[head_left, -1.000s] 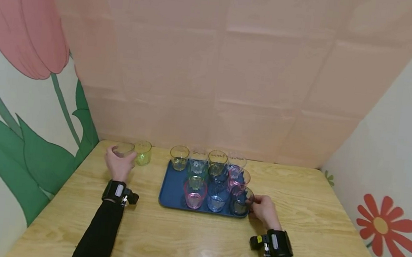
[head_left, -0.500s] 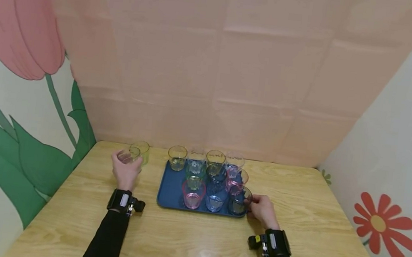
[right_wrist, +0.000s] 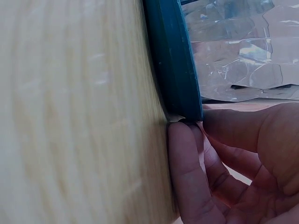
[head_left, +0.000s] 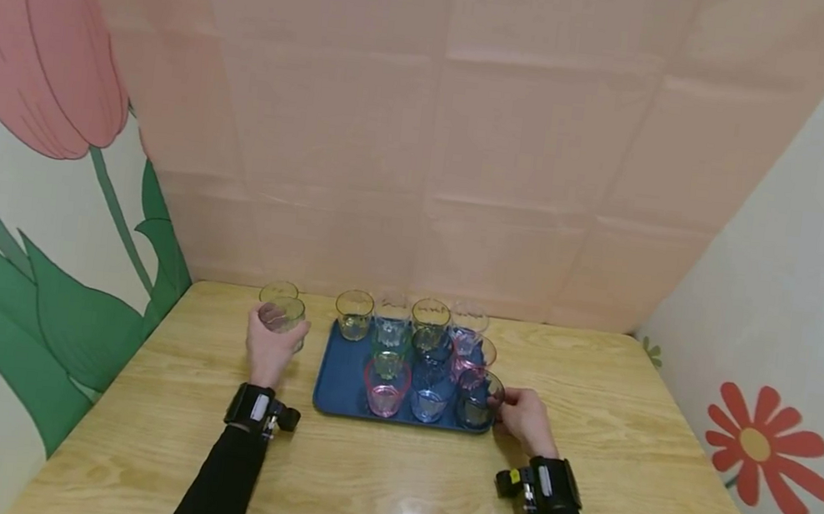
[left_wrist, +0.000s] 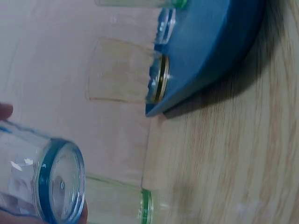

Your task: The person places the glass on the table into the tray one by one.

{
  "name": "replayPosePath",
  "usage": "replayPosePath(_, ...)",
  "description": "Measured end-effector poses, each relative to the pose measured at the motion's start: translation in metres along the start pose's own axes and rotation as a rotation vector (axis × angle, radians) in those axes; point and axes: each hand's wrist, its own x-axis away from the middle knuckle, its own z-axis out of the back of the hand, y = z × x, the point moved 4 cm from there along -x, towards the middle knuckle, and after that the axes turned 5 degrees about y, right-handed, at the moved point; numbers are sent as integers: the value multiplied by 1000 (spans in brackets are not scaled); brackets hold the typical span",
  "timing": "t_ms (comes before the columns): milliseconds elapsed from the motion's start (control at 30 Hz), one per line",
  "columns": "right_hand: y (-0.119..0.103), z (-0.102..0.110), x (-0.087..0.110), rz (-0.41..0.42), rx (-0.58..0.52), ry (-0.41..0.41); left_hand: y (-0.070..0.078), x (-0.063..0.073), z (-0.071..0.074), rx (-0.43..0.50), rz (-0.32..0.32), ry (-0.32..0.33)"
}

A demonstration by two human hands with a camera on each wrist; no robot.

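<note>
My left hand (head_left: 274, 353) grips a clear drinking glass (head_left: 281, 315) and holds it off the table, left of the blue tray (head_left: 341, 384). In the left wrist view this glass (left_wrist: 60, 182) is tilted, its base tinted blue. A yellow-green glass (head_left: 279, 289) stands on the table just behind it, partly hidden. On the tray's right front corner my right hand (head_left: 532, 420) pinches the rim between thumb and fingers; the right wrist view shows the tray's edge (right_wrist: 175, 60) at the fingertips. Right by this hand stands a dark grey glass (head_left: 478, 402) on the tray.
Several coloured glasses crowd the tray, among them a pink glass (head_left: 386, 392), a blue glass (head_left: 429, 401) and an amber glass (head_left: 353, 322) at its back left. Bare tray shows at the left front. The wooden table (head_left: 358, 486) ends at a pinkish back wall (head_left: 421, 166).
My left hand has moved right with the clear glass, now overlapping the yellow-green glass in the head view. The right hand stays at the tray's corner.
</note>
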Motion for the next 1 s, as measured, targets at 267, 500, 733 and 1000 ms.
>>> replayPosePath(267,0,-1,2,13,-15,-3,-1,9,-18,-40,-35,-172)
replayPosePath(500,-1,-1,3,1,-9,-4,-3,16,-28,-91,-5,-303)
replayPosePath(733,-1,-1,3,-28,1,-4,-1,21,-32,-226,-69,-379)
replayPosePath(1000,-3,0,4,-24,6,-1,-5,23,-39,-256,-88,-419)
